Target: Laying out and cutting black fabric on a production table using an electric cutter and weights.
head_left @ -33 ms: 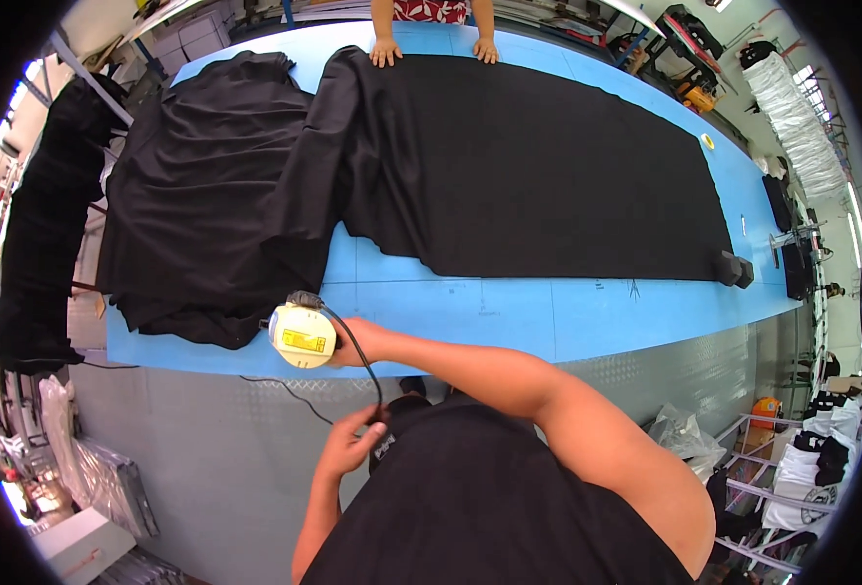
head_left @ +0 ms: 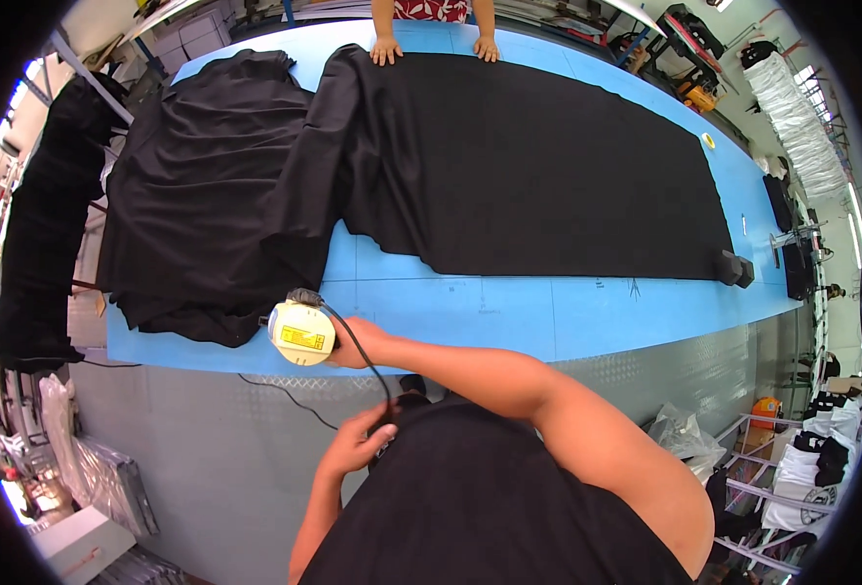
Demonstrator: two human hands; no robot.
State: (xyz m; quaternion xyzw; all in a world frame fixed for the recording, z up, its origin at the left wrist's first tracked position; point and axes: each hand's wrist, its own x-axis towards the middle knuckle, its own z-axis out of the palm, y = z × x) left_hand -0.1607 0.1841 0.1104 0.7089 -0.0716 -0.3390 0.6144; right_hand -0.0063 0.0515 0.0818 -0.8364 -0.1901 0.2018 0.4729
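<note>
My right hand (head_left: 357, 343) grips a cream-coloured electric cloth cutter (head_left: 300, 332) at the near edge of the blue table (head_left: 509, 317). The cutter sits beside the bunched end of a long black fabric (head_left: 548, 166) spread along the table. From the cutter a black cord (head_left: 368, 366) runs back to my left hand (head_left: 357, 442), which is closed around it near my torso. At the far edge, another person's two hands (head_left: 386, 49) press flat on the fabric.
Two small black blocks (head_left: 733, 268) sit at the fabric's right end. More black cloth hangs over a rack (head_left: 36, 244) on the left. A cable (head_left: 285, 395) trails on the grey floor below the table. Racks with white garments (head_left: 821, 458) stand at the right.
</note>
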